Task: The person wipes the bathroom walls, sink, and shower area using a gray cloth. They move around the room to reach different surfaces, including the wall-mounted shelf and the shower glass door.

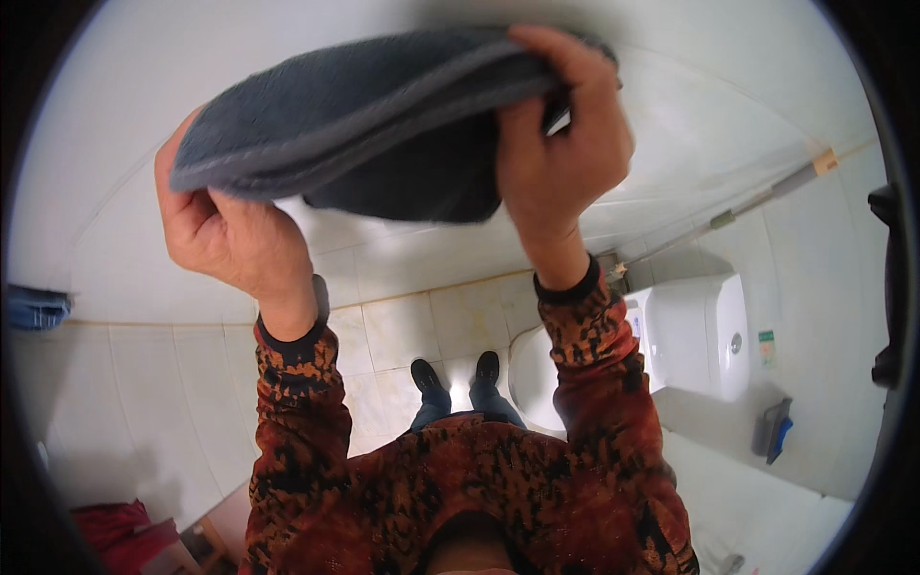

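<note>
A dark grey towel [364,101] with a lighter stitched hem is stretched between my raised hands, folded over so that its edges lie in layers. My left hand [225,225] grips its left end, thumb below and fingers partly hidden behind the fabric. The right end is pinched in my right hand [565,144], with fingers bent over the top edge. A dark lower fold hangs between the two hands. Both hands are closed on the cloth, well above the floor and in front of a white wall.
To the right stands a white toilet [695,331], lid and tank showing. A pipe [767,196] runs along the wall behind it. A blue-and-grey brush-like tool [778,431] hangs at the right. Denim [38,309] hangs far left; red cloth [125,537] lies lower left. Pale tiles [402,331] cover the floor.
</note>
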A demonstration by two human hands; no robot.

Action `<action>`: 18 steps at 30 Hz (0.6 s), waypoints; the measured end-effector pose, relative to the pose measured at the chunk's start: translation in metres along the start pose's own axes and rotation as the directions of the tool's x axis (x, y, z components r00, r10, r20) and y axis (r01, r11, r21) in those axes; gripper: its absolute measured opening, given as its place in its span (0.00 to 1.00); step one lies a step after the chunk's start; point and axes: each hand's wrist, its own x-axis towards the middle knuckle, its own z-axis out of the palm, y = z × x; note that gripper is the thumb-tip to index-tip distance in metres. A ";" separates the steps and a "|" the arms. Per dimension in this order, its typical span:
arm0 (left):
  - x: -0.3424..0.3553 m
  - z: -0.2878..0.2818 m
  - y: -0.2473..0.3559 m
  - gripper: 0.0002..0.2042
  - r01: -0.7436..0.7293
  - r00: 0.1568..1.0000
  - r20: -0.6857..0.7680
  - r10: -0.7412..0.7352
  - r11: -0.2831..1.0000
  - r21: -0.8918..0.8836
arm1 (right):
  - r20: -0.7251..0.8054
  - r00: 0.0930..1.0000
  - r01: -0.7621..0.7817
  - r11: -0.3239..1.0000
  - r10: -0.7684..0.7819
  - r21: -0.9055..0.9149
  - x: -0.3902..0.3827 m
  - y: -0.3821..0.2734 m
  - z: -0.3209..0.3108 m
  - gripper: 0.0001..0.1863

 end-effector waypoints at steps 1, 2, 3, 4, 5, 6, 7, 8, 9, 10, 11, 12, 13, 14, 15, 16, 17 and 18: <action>0.001 -0.013 -0.003 0.07 -0.022 1.000 0.005 0.022 0.992 0.121 | 0.023 0.998 0.055 0.998 -0.054 -0.018 -0.008 -0.005 0.010 0.11; -0.003 -0.029 -0.008 0.07 -0.038 0.999 0.015 0.035 0.973 0.229 | 0.124 0.992 -0.013 1.000 0.014 -0.008 -0.024 -0.014 0.015 0.14; -0.010 -0.046 -0.016 0.08 -0.053 0.999 0.025 0.048 0.936 0.348 | 0.177 0.984 -0.026 1.000 0.027 -0.006 -0.041 -0.020 0.022 0.17; -0.022 -0.064 -0.025 0.08 -0.009 0.999 0.033 -0.003 0.927 0.375 | 0.271 0.960 -0.071 0.997 0.068 0.004 -0.061 -0.025 0.027 0.20; -0.035 -0.082 -0.036 0.08 0.018 0.998 0.055 -0.045 0.913 0.407 | 0.364 0.926 -0.103 0.995 0.096 -0.001 -0.082 -0.028 0.033 0.20; -0.050 -0.102 -0.047 0.08 0.060 0.989 0.096 -0.110 0.905 0.422 | 0.436 0.891 -0.138 0.990 0.127 -0.005 -0.104 -0.028 0.038 0.20; -0.066 -0.121 -0.060 0.07 0.078 0.978 0.127 -0.166 0.853 0.517 | 0.486 0.863 -0.159 0.987 0.141 -0.004 -0.127 -0.028 0.042 0.19; -0.085 -0.138 -0.073 0.03 0.078 0.971 0.130 -0.200 0.780 0.621 | 0.529 0.834 -0.182 0.983 0.158 -0.007 -0.152 -0.026 0.046 0.19; -0.105 -0.155 -0.084 0.03 0.069 0.951 0.164 -0.264 0.695 0.716 | 0.618 0.762 -0.217 0.975 0.194 -0.038 -0.178 -0.023 0.051 0.19; -0.126 -0.166 -0.099 0.04 0.101 0.947 0.144 -0.287 0.692 0.715 | 0.610 0.775 -0.212 0.977 0.166 0.003 -0.204 -0.019 0.057 0.18; -0.145 -0.175 -0.111 0.04 0.247 0.915 0.076 -0.395 0.702 0.668 | 0.643 0.750 -0.218 0.976 0.157 0.015 -0.230 -0.015 0.063 0.17; -0.163 -0.183 -0.120 0.04 0.351 0.870 0.024 -0.492 0.653 0.671 | 0.692 0.705 -0.233 0.972 0.158 0.015 -0.254 -0.011 0.068 0.16; -0.173 -0.193 -0.128 0.04 0.459 0.755 -0.026 -0.656 0.499 0.735 | 0.728 0.659 -0.247 0.969 0.190 -0.029 -0.276 -0.007 0.070 0.15; -0.183 -0.196 -0.133 0.05 0.550 0.719 -0.015 -0.695 0.555 0.625 | 0.773 0.591 -0.264 0.961 0.230 -0.084 -0.293 -0.005 0.071 0.14; -0.187 -0.200 -0.136 0.06 0.720 0.576 -0.064 -0.815 0.469 0.511 | 0.836 0.452 -0.283 0.938 0.312 -0.198 -0.303 -0.003 0.073 0.12; -0.189 -0.201 -0.135 0.07 0.802 0.525 -0.118 -0.843 0.443 0.401 | 0.789 0.550 -0.312 0.944 0.273 -0.109 -0.308 -0.003 0.076 0.11; -0.182 -0.204 -0.132 0.07 0.710 0.653 -0.100 -0.750 0.562 0.424 | 0.769 0.575 -0.350 0.933 0.281 -0.079 -0.307 -0.007 0.078 0.10; -0.170 -0.204 -0.129 0.08 0.661 0.710 -0.114 -0.695 0.601 0.449 | 0.731 0.610 -0.394 0.918 0.304 -0.053 -0.300 -0.013 0.082 0.10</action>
